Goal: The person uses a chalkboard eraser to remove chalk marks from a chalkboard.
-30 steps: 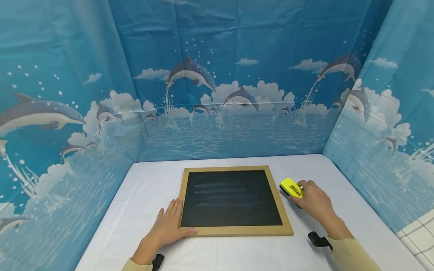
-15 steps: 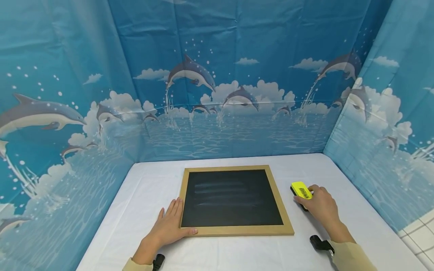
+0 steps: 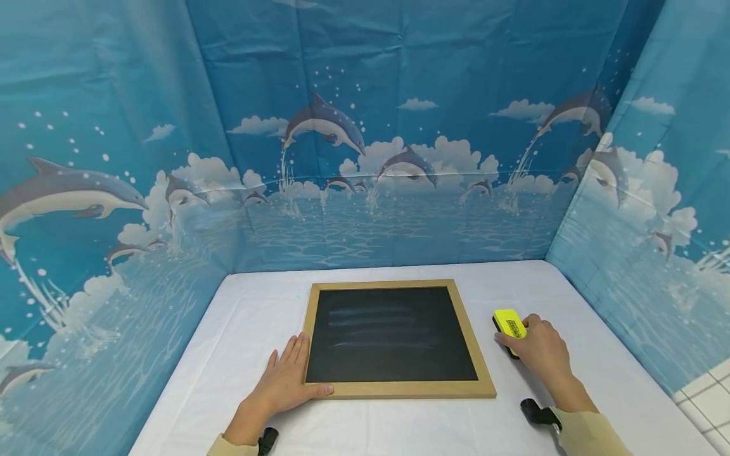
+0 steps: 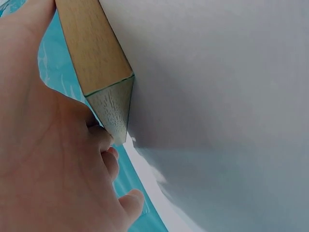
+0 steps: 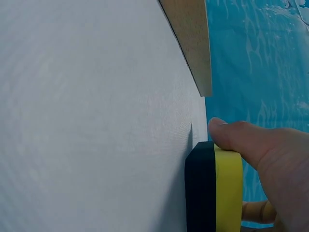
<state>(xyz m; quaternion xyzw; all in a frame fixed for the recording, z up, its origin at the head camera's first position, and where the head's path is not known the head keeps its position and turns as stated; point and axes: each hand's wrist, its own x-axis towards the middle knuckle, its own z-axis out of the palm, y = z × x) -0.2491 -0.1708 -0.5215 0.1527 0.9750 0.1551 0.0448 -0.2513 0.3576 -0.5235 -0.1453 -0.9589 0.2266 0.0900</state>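
A small blackboard in a light wooden frame lies flat on the white table. Faint chalk smears streak its dark surface. My left hand rests on the frame's lower left corner, thumb over the bottom edge and fingers along the left side; the left wrist view shows the frame corner beside that palm. Right of the board, my right hand grips a yellow and black chalkboard eraser between thumb and fingers. In the right wrist view the eraser is close to the white cloth, its dark felt side facing it.
White cloth covers the table. Blue curtains printed with dolphins stand behind and on both sides. Black wrist mounts sit at both cuffs. White tiles show at the far right.
My right hand has moved the eraser a little right and toward me, away from the board, slowing in the last half second. The left hand and board stay in place.
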